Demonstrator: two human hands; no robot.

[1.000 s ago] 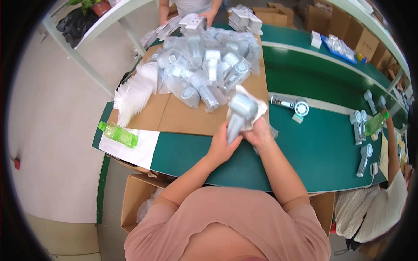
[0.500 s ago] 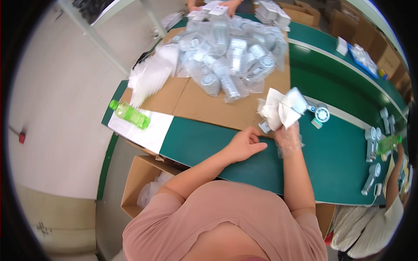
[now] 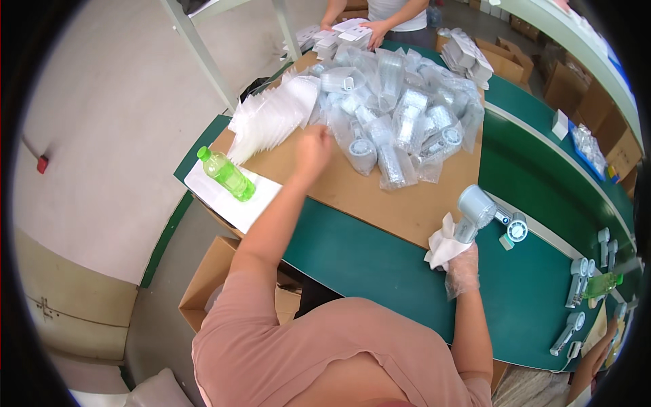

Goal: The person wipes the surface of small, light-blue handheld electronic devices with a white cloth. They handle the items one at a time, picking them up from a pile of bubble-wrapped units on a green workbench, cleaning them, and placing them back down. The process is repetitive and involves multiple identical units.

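My right hand (image 3: pixel 464 263), in a clear plastic glove, grips a pale blue handheld fan (image 3: pixel 477 206) by its lower part, with a white cloth (image 3: pixel 444 245) bunched around the handle. The fan's round head points up, above the green table. Over the cardboard sheet (image 3: pixel 352 183), my left hand (image 3: pixel 314 152) is raised with its fingers curled in, slightly blurred; whether they pinch anything is hidden. It is near a fanned stack of white bubble-wrap bags (image 3: pixel 271 112) and a heap of bagged fans (image 3: pixel 400 115).
A green-liquid bottle (image 3: pixel 230 178) lies on white paper at left. Another fan (image 3: pixel 517 228) rests beyond my right hand. Several fans (image 3: pixel 576 278) and a second bottle (image 3: pixel 600 285) are at far right, near another person's arm. Across the table a co-worker's hands (image 3: pixel 375 32) hold white boxes.
My left hand has moved from the table's near edge up and left toward the bags. The fan in my right hand is now upright, with the cloth lower around its handle.
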